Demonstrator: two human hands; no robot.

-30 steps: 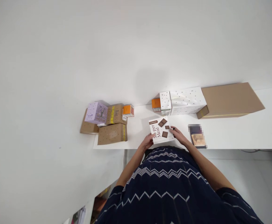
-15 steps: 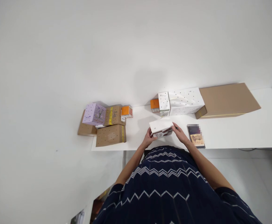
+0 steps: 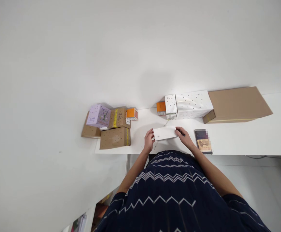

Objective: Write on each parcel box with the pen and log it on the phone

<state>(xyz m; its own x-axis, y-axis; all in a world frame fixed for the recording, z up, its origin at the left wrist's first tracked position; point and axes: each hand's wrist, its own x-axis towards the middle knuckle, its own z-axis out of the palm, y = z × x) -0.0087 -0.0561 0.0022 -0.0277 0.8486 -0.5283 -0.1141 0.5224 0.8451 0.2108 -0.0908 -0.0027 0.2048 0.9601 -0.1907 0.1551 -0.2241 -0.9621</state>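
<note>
White box [image 3: 164, 133] between both hands [image 3: 149, 141] [image 3: 184, 137]

Bright, diffuse light — soft shadows on the wall [image 3: 135, 48].

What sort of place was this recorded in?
Perhaps a workroom or storeroom: a long white table bears a large brown rectangular cardboard box and a white dark-speckled rectangular box.
</note>
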